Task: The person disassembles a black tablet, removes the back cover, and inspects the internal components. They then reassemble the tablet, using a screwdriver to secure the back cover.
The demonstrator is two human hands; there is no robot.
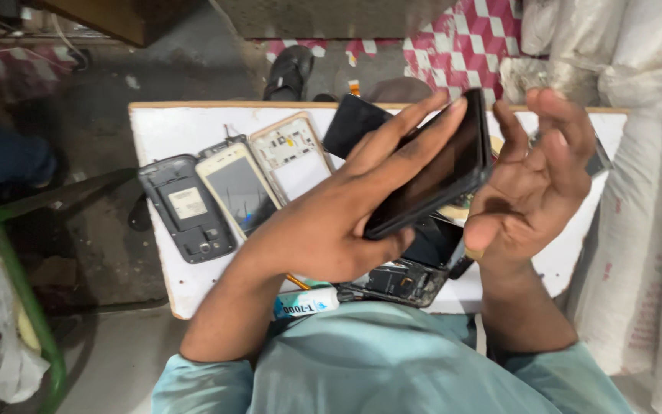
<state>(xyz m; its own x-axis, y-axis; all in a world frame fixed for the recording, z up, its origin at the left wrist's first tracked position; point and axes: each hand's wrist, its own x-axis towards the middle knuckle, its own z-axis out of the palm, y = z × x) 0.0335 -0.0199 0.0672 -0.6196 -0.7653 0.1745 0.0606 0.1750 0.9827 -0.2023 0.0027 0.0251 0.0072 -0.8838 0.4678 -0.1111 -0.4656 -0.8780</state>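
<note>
The left hand (331,222) grips a black smartphone (434,172), holding it up above the white board (170,126) with its long fingers laid along the top edge and the thumb under the lower edge. The phone is tilted on a slant, its dark glossy screen unlit and facing the right hand (530,180); its body is thin and black with rounded corners. The right hand is released: its palm faces the screen, the fingers are spread and curled, and it holds nothing, just beside the phone's upper end.

On the board, counted from the left: one dark grey rear phone housing (187,208) with a pale label and an empty battery bay; one gold-rimmed phone (240,190) lying screen up; one gold phone frame (293,156) with its white inside showing; one black flat panel (352,123) partly hidden behind the fingers. Below the held phone lies one opened black phone body (404,280), its inner parts exposed. One white and teal glue tube (306,302) lies at the near edge, by the person's teal shirt (392,360). White sacks (645,192) stand at the right.
</note>
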